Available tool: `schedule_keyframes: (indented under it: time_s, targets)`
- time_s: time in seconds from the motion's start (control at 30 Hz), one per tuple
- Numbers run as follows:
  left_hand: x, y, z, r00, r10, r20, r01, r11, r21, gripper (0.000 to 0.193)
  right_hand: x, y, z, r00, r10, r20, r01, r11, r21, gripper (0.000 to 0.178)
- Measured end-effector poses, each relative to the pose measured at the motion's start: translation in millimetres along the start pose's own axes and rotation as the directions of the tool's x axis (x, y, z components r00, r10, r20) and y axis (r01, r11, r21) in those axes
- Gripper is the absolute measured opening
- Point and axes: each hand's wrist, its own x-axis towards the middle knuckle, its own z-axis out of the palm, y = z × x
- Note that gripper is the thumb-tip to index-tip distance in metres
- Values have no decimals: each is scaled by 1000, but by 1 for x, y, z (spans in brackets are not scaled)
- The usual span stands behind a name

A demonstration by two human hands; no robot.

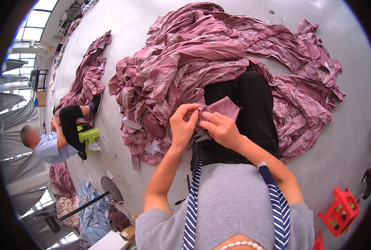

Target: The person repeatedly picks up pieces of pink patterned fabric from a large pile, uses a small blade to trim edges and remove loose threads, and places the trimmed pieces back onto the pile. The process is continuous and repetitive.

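Observation:
Over my lap, my left hand (183, 126) pinches the edge of a dusky-pink patterned cloth (226, 108) between thumb and fingers. Close beside it, my right hand (222, 130) has its fingers closed on the same edge. The metal blades of small scissors (202, 135) stick out below the right hand; their handles are hidden, so how they are held cannot be told. A big crumpled heap of the pink cloth (181, 58) lies on the floor before me, spreading around my black-trousered legs (256, 112).
To the left, another person (54, 141) sits on a green stool (88, 135) beside more pink cloth (83, 85). Blue cloth (91, 208) lies at the lower left, near a cardboard box (128, 232). A red plastic stool (339, 212) stands at the lower right.

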Motion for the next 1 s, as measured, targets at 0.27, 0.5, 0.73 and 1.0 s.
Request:
schedule_keyframes:
  time_s: [0.27, 0.5, 0.73, 1.0]
  targets:
    - [-7, 15, -2, 991, -122, 62, 136, 857, -497, 16, 16, -23, -39, 886, 462, -33, -450, 876, 171, 21]
    - [-15, 29, 4, 999, -44, 15, 47, 945, -323, 14, 22, -21, -43, 846, 532, -23, -502, 810, 303, 21]
    - [-20, 39, 10, 999, 27, 29, -21, 980, -198, 12, 24, -22, -46, 896, 444, -21, -434, 885, 167, 21]
    - [-22, 44, 8, 999, 49, -22, -52, 977, -207, 12, 20, -31, -45, 839, 543, -25, -471, 749, 466, 29]
